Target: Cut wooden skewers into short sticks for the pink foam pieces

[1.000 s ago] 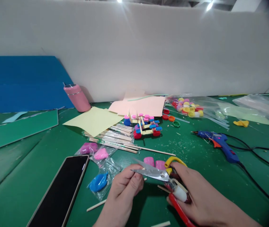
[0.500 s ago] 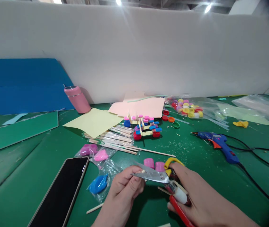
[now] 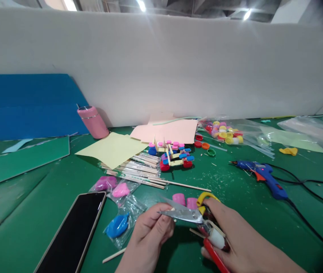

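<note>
Gripping scissors (image 3: pixel 188 215) with parted blades in the right hand (image 3: pixel 229 229), slanting the forearm in from lower right; also clasping a white piece (image 3: pixel 217 239). Pinching a pale stick tip (image 3: pixel 173 209) at the blades with the left hand (image 3: pixel 150 231), pressing thumb to curled fingers. Near two pink cylinders (image 3: pixel 179 199); well apart from a blue glue gun (image 3: pixel 264 174).

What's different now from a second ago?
Just a little! The view tilted up: more grey ceiling shows, and a short pale wooden piece at the bottom edge slipped out of sight. Nothing was let go or newly taken. The right hand still holds the metal scissors with yellow and red handles, blades apart, at the left hand. The blue plastic glue gun stayed put.
</note>
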`<state>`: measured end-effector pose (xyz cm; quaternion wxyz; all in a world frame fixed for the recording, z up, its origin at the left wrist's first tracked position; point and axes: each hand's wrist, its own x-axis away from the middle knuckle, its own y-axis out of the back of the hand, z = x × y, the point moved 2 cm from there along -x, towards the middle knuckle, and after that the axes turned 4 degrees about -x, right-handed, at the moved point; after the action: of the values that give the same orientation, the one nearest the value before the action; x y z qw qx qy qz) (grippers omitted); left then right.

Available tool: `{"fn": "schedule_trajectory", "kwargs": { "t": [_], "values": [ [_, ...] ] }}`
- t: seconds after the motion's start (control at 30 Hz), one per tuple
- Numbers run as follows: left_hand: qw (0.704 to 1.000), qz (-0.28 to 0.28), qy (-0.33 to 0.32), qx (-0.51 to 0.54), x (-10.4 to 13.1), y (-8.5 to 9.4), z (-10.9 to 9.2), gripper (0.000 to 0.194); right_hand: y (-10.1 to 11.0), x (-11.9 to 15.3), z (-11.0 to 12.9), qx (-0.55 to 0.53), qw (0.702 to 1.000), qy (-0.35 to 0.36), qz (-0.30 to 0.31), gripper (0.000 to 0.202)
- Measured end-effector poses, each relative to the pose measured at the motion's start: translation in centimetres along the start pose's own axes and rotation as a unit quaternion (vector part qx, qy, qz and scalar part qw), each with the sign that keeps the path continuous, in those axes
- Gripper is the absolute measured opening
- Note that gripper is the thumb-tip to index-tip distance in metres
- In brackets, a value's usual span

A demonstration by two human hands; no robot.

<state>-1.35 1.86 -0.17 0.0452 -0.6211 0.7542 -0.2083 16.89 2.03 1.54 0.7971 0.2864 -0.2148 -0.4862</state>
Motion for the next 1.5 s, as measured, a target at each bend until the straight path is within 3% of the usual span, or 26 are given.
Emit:
{"fn": "schedule_trajectory", "kwargs": {
  "t": [0.27, 0.5, 0.77, 0.97, 1.17, 1.33, 1.5],
  "values": [
    [1.0, -0.016, -0.009, -0.021, 0.2, -0.3, -0.4, 0.025, -0.2, -0.2, 0.1, -0.02, 0.999, -0.042, 0.029, 0.021],
    [1.0, -0.006, -0.003, -0.026, 0.5, -0.1, -0.4, 0.022, -0.7, -0.1, -0.1, -0.002, 0.998, -0.054, 0.037, 0.027],
    [0.999, 0.014, 0.016, 0.032, 0.7, -0.1, -0.8, 0.021, -1.0, -0.3, -0.1, 0.009, 0.998, -0.052, 0.043, 0.024],
    [0.999, 0.032, 0.023, 0.035, 0.6, -0.3, -0.5, 0.024, -1.1, -0.2, -0.5, 0.041, 0.999, -0.027, 0.022, 0.015],
    [0.999, 0.032, 0.022, 0.034, 0.3, -0.4, -0.6, 0.023, -0.2, -0.3, -1.2, 0.008, 0.997, -0.055, -0.051, 0.023],
    [0.997, 0.043, 0.003, 0.063, -0.3, 0.0, -0.5, 0.02, -0.2, -0.1, -1.1, 0.014, 0.998, -0.053, -0.044, 0.028],
    [0.998, 0.018, -0.003, 0.054, -0.3, 0.1, -0.2, 0.015, -0.4, -0.1, -1.1, 0.025, 0.998, -0.046, -0.029, 0.031]
  ]
}}
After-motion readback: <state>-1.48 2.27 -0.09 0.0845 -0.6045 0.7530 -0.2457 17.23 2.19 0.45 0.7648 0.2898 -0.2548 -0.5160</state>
